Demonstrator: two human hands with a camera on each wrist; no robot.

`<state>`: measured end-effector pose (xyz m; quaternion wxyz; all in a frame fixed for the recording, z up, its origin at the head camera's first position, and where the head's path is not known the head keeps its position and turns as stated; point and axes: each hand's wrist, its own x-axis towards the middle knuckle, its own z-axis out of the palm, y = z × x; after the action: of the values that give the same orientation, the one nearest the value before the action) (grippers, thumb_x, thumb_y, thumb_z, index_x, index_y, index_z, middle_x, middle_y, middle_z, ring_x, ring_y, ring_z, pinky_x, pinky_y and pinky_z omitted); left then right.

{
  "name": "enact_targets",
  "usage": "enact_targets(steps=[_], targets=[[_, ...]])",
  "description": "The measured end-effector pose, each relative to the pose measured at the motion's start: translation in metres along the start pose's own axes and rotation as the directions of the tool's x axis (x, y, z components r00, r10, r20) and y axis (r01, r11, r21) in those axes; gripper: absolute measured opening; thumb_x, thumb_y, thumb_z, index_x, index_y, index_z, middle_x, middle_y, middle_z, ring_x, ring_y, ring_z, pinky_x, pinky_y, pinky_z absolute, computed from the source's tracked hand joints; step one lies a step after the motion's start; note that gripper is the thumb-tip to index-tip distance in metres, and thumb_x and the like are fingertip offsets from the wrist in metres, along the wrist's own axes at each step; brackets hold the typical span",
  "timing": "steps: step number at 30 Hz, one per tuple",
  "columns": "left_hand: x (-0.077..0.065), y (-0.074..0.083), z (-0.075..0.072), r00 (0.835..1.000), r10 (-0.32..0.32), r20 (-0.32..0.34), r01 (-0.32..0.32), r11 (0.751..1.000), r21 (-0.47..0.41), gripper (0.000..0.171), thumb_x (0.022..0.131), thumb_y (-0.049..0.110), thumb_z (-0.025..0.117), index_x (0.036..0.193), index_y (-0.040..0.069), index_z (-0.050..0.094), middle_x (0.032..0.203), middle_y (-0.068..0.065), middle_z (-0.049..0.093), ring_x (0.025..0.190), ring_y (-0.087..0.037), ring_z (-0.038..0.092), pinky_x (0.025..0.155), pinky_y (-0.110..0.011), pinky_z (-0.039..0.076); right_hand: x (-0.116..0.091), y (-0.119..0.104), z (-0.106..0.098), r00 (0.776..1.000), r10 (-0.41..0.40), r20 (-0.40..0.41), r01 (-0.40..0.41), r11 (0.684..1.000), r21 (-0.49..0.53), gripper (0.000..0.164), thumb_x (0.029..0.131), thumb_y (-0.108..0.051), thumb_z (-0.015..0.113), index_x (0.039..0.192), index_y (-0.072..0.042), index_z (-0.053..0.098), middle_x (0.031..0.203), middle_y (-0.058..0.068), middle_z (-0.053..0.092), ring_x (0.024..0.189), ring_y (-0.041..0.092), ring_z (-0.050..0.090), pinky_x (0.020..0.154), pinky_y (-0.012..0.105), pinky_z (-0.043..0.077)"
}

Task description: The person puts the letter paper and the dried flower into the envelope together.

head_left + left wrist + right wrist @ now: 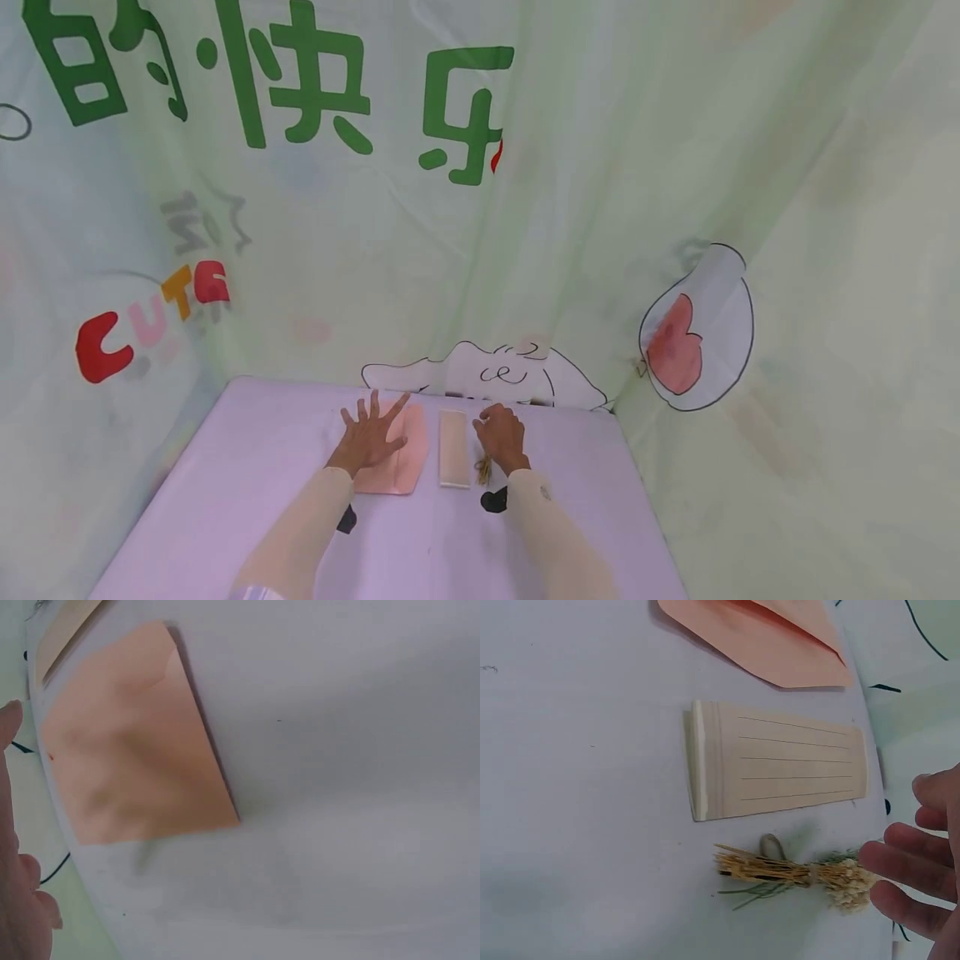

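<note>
In the head view my left hand (367,442), fingers straight and spread wide, is over a pink paper envelope (408,475). The left wrist view shows a gap between that hand and the envelope (150,750), with the hand's shadow across the paper. To the right lies a beige folded sheet of lined letter paper (787,761). Beyond it is a small tied bunch of dried flowers (765,870). My right hand (501,437) hovers at the flower heads, holding nothing, its fingers (907,866) loosely bent and partly overlapping the blossoms in the right wrist view.
All these items lie near the back edge of a pale lilac table (420,550). A hanging printed cloth (570,208) with green characters and drawings rises behind it and along both sides. Small black objects show beside the left forearm and the right forearm.
</note>
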<state>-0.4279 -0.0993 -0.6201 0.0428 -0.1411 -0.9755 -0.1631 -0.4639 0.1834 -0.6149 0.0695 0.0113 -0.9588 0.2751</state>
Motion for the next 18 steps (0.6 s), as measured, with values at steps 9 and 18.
enact_targets(steps=[9,18], targets=[[-0.011,-0.005,0.032,0.999,-0.034,0.036,0.039,0.992,-0.124,0.07,0.103,0.034,0.074,0.166,0.021,0.044,0.165,-0.048,0.032,0.142,-0.076,0.04,0.106,-0.097,0.027,0.0,0.015,0.053,0.973,0.215,0.089,-0.222,0.972,0.081,0.025,0.093,-0.019,0.083,0.103,0.002,0.074,0.098,0.015,0.073,0.086,0.03,0.068,0.081,0.05,0.06],[-0.014,-0.008,0.067,0.993,-0.059,0.102,0.075,0.984,-0.161,0.062,0.106,0.028,0.069,0.164,0.023,0.047,0.166,-0.046,0.031,0.142,-0.074,0.04,0.107,-0.096,0.027,-0.001,0.026,0.081,0.957,0.285,0.06,-0.291,0.942,0.166,0.031,0.084,-0.016,0.086,0.097,0.002,0.064,0.084,0.014,0.067,0.075,0.03,0.064,0.068,0.047,0.057]])
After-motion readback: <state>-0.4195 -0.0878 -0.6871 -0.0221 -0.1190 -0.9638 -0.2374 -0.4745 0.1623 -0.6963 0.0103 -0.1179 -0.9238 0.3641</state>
